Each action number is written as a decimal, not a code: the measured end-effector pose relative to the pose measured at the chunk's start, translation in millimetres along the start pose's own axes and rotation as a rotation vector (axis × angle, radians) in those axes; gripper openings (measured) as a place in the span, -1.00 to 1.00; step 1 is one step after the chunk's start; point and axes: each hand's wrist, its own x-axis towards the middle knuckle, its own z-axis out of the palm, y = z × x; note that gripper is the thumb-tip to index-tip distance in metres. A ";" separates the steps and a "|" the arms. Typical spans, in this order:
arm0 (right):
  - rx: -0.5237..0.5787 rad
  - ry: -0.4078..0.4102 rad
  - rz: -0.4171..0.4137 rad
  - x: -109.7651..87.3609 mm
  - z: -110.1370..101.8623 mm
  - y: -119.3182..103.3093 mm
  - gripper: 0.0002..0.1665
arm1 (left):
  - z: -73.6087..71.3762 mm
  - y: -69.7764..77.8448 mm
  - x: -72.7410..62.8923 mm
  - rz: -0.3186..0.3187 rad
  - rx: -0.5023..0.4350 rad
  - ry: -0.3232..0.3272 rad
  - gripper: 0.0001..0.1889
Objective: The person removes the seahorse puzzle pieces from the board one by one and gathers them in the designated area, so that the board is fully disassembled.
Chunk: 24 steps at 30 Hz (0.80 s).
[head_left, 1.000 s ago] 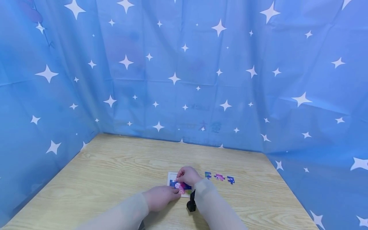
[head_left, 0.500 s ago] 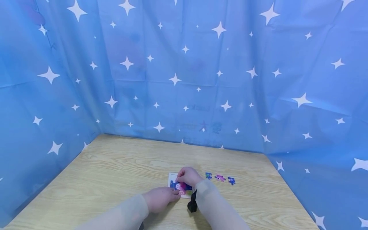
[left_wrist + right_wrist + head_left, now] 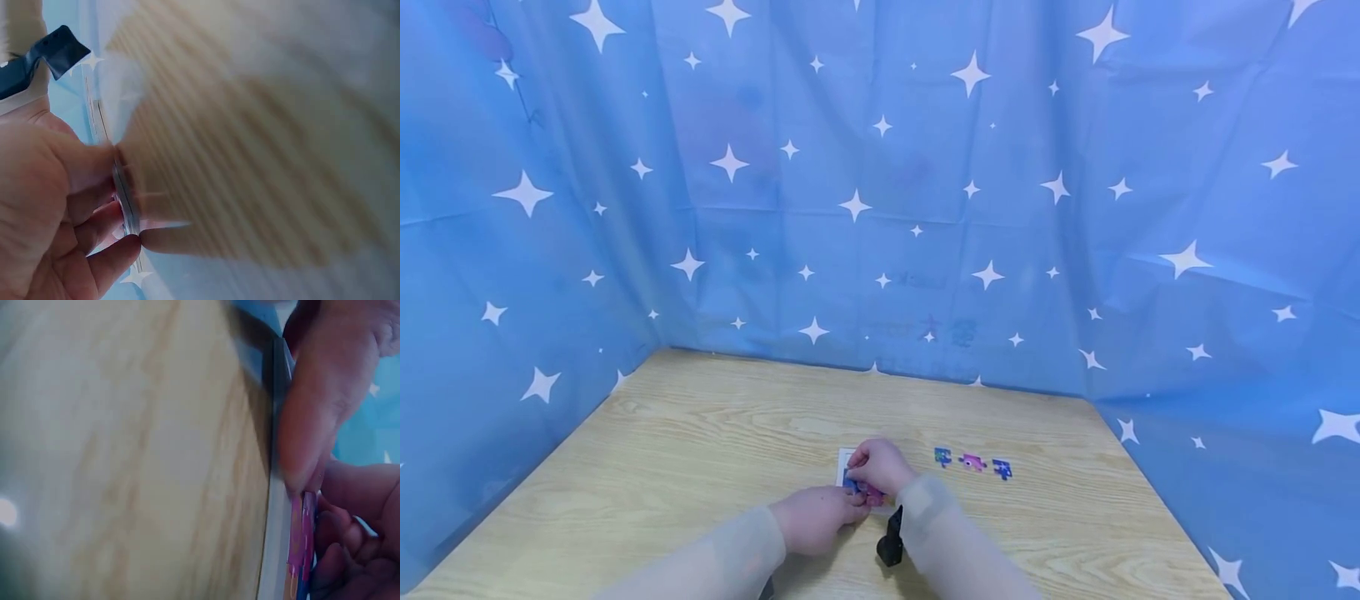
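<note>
A small white-rimmed jigsaw frame [image 3: 842,468] lies on the table, with pink and blue puzzle pieces [image 3: 875,497] inside it. My left hand [image 3: 820,518] grips its near left corner; in the left wrist view, thumb and fingertips meet the frame's thin edge. Above the upper left part of the frame is my right hand [image 3: 882,467]. Its thumb and index finger pinch at a puzzle piece that they mostly hide. From the right wrist view, the right thumb [image 3: 319,406] comes down beside the rim, and a pink puzzle piece [image 3: 296,531] shows edge-on.
Three loose puzzle pieces lie in a row to the right: a blue-green one [image 3: 943,457], a pink one with an eye [image 3: 973,462] and a dark blue one [image 3: 1002,469]. The wooden table [image 3: 737,433] ends at a blue star-printed curtain [image 3: 760,208].
My right hand has shifted slightly left over the frame and covers more of its pieces. The left hand stays at the near left corner, and the loose pieces have not moved.
</note>
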 end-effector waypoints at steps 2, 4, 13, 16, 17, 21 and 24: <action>0.013 -0.005 0.016 -1.1 -0.9 -1.0 -0.92 | -0.5 0.9 -0.4 -0.005 -0.015 0.000 -0.55; 0.023 -0.017 0.034 -1.3 -1.3 -1.3 -0.92 | -0.7 1.5 -0.6 -0.008 -0.017 -0.002 -0.54; 0.001 -0.062 0.031 -1.8 -3.7 -5.5 -0.94 | -0.7 1.3 -1.9 -0.015 -0.004 -0.002 -0.53; -0.011 -0.070 0.020 -2.9 -4.5 -7.7 -0.95 | -1.7 0.7 -2.9 -0.022 -0.024 -0.014 -0.48; -0.011 -0.071 0.015 -3.0 -4.8 -8.1 -0.95 | -2.1 0.5 -3.2 -0.026 -0.036 -0.020 -0.46; -0.001 -0.080 0.024 -1.5 -4.2 -7.5 -0.95 | -3.7 0.3 -4.7 -0.033 -0.080 -0.035 -0.37; 0.023 -0.083 0.043 0.0 -2.5 -5.7 -0.92 | -3.5 0.1 -5.0 -0.027 -0.085 -0.034 -0.37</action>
